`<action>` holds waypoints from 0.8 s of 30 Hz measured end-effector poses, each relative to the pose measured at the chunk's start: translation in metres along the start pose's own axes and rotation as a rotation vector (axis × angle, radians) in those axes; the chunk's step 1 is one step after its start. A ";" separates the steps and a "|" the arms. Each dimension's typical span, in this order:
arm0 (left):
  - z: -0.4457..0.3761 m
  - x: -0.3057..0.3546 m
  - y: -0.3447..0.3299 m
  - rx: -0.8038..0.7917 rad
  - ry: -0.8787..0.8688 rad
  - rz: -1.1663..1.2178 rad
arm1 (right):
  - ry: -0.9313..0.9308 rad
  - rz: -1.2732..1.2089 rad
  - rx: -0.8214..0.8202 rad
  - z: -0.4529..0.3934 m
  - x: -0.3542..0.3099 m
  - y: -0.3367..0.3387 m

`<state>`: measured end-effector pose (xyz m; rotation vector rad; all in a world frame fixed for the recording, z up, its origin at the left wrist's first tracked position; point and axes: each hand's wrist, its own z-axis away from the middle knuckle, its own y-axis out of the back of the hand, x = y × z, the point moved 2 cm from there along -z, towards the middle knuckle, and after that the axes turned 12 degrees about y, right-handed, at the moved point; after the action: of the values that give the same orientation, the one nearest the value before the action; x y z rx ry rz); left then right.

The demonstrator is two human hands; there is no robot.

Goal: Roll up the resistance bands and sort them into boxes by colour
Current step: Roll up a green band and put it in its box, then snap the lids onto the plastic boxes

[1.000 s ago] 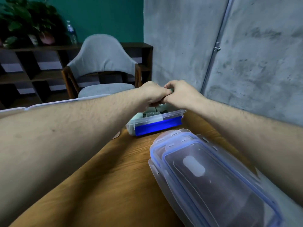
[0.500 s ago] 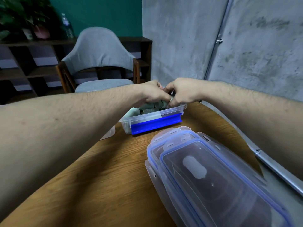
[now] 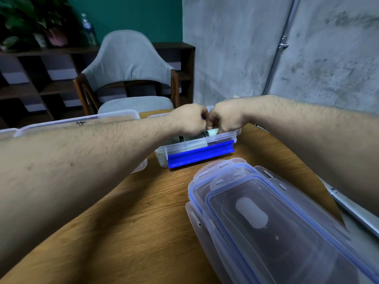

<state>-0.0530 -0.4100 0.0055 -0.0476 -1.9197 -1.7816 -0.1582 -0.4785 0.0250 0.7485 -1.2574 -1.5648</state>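
Head view: your left hand [image 3: 189, 119] and right hand [image 3: 224, 117] meet knuckle to knuckle directly above the open box [image 3: 184, 149]. The fingers of both hands are curled downward and inward; what they grip is hidden behind the knuckles, so you cannot tell whether they pinch a band. A pale green rolled band [image 3: 212, 132] shows just below the right hand's fingers, touching or nearly touching them, inside the box at its right end. Darker grey-green rolls [image 3: 184, 138] lie beside it under the left hand.

The box sits on the wooden desk [image 3: 143, 212], with its blue latch flap [image 3: 200, 153] folded out toward you. The desk's far edge runs just behind the box; its right edge lies near the concrete wall [image 3: 235, 48]. Bare desk surface lies between your forearms. A stack of clear lids with blue seals [image 3: 266, 222] occupies the near right. Another clear box rim [image 3: 71, 120] shows behind your left forearm. A grey chair [image 3: 127, 62] stands beyond the desk.
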 end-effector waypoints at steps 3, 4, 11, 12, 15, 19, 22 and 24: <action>-0.001 -0.003 0.000 0.036 -0.005 0.000 | 0.002 0.098 0.067 -0.007 0.003 -0.004; -0.002 -0.004 0.000 0.044 -0.007 0.008 | 0.008 0.134 0.099 -0.009 0.005 -0.006; -0.003 -0.009 -0.002 0.052 -0.020 0.052 | -0.004 0.184 0.037 -0.011 0.010 -0.007; -0.003 -0.009 -0.002 0.046 -0.020 0.054 | -0.006 0.179 0.020 -0.011 0.011 -0.006; -0.002 -0.008 -0.002 0.013 -0.015 0.047 | 0.000 0.188 0.003 -0.009 0.012 -0.004; -0.003 -0.008 -0.003 -0.006 -0.005 0.031 | 0.028 0.278 0.028 -0.010 0.007 -0.006; -0.003 -0.008 -0.002 -0.003 -0.006 0.033 | 0.035 0.287 0.033 -0.009 0.007 -0.004; -0.003 -0.008 -0.001 -0.003 -0.008 0.036 | 0.032 0.267 0.027 -0.006 0.009 -0.003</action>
<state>-0.0455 -0.4101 0.0013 -0.0892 -1.9101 -1.7633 -0.1565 -0.4887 0.0211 0.5923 -1.2993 -1.3169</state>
